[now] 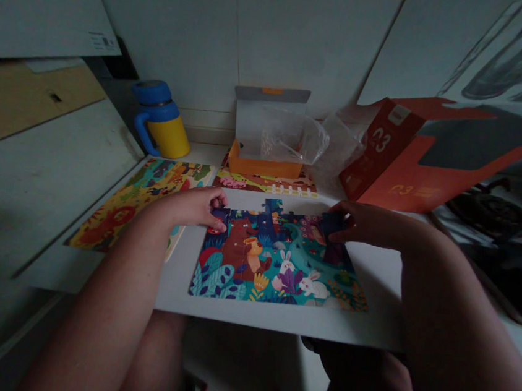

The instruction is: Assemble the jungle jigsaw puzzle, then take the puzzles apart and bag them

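A jigsaw puzzle with a bear, a fox-like animal and white rabbits lies on the white table in front of me. Its top edge is uneven, and one blue piece sticks up at the middle. My left hand is closed at the upper left corner, thumb on the picture and fingers curled behind the edge. At the upper right corner, my right hand pinches a dark blue puzzle piece. Whether that piece is fully locked into its neighbours I cannot tell.
A yellow-orange puzzle lies to the left, another picture behind. On it stands an open orange box with a clear plastic bag. A blue and yellow jug is back left, a large orange-red box back right.
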`<action>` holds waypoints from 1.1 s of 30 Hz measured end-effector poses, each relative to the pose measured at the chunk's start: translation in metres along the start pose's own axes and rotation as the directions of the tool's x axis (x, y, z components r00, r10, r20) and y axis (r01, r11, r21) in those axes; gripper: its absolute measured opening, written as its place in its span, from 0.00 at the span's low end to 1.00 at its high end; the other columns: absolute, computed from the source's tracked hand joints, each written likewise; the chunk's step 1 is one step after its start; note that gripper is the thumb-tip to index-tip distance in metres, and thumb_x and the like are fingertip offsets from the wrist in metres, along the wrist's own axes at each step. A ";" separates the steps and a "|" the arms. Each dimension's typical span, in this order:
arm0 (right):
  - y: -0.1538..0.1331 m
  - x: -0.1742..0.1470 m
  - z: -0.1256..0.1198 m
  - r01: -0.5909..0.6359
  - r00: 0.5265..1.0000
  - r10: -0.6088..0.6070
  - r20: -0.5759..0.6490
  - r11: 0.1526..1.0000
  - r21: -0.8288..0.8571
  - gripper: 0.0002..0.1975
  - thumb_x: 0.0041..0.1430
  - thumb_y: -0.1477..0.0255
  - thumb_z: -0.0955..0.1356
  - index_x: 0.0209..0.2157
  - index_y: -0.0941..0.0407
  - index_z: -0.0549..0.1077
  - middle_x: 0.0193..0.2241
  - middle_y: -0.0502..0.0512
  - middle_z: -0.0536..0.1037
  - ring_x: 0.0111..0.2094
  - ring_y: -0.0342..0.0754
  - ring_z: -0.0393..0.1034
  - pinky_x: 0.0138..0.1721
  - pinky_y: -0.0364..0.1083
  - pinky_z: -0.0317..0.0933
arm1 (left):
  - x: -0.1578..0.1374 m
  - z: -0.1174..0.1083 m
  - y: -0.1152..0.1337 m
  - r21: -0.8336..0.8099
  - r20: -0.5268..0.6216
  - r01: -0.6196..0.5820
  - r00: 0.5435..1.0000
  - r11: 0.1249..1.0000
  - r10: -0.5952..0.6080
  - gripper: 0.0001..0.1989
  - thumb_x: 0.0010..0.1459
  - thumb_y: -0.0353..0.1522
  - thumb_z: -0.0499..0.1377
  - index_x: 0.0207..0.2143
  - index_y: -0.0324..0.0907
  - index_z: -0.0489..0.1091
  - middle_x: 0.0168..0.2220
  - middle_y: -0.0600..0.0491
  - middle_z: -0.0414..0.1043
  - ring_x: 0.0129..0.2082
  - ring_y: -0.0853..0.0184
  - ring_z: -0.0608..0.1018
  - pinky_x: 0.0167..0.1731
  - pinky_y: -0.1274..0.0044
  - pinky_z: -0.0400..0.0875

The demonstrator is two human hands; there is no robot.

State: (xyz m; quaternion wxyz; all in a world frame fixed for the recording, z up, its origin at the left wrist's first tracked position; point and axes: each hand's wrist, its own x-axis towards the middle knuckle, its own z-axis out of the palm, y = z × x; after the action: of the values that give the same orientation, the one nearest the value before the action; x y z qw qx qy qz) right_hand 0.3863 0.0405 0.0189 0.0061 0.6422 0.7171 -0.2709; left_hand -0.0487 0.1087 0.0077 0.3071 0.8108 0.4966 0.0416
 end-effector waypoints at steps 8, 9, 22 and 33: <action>-0.009 -0.004 -0.004 0.020 1.000 -0.020 0.017 0.999 0.040 0.39 0.52 0.56 0.78 0.62 0.56 0.72 0.55 0.65 0.81 0.51 0.62 0.78 0.51 0.53 0.69 | -0.004 0.000 0.004 -0.021 -0.005 -0.045 0.999 0.999 0.045 0.31 0.43 0.45 0.73 0.47 0.45 0.69 0.40 0.53 0.75 0.40 0.59 0.77 0.37 0.74 0.67; -0.009 -0.004 -0.004 0.020 0.999 -0.021 0.026 0.999 0.044 0.39 0.52 0.56 0.77 0.62 0.57 0.72 0.55 0.65 0.81 0.51 0.63 0.77 0.50 0.53 0.69 | -0.005 0.000 0.005 -0.031 0.006 -0.039 0.999 0.999 0.039 0.31 0.44 0.45 0.72 0.48 0.45 0.69 0.40 0.53 0.76 0.40 0.59 0.78 0.37 0.74 0.67; -0.007 -0.003 0.001 -0.020 1.000 0.019 -0.018 0.999 -0.028 0.42 0.49 0.50 0.78 0.59 0.55 0.67 0.51 0.65 0.82 0.45 0.61 0.79 0.42 0.51 0.68 | -0.006 -0.009 0.020 0.124 0.172 -0.055 0.985 0.991 0.033 0.16 0.52 0.46 0.66 0.34 0.44 0.76 0.30 0.56 0.75 0.32 0.63 0.74 0.30 0.75 0.59; -0.001 -0.004 -0.010 0.074 0.997 -0.073 0.023 0.997 -0.038 0.28 0.52 0.50 0.75 0.50 0.51 0.79 0.44 0.59 0.85 0.44 0.63 0.80 0.45 0.56 0.70 | -0.009 -0.009 0.023 0.093 0.162 -0.057 0.986 0.994 0.041 0.14 0.52 0.46 0.66 0.32 0.46 0.77 0.28 0.57 0.75 0.29 0.63 0.72 0.29 0.74 0.58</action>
State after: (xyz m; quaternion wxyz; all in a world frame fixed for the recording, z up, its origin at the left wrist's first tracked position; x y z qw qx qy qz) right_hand 0.3898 0.0406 0.0293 0.0164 0.6123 0.7452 -0.2636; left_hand -0.0383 0.0978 0.0293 0.3048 0.8375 0.4517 -0.0403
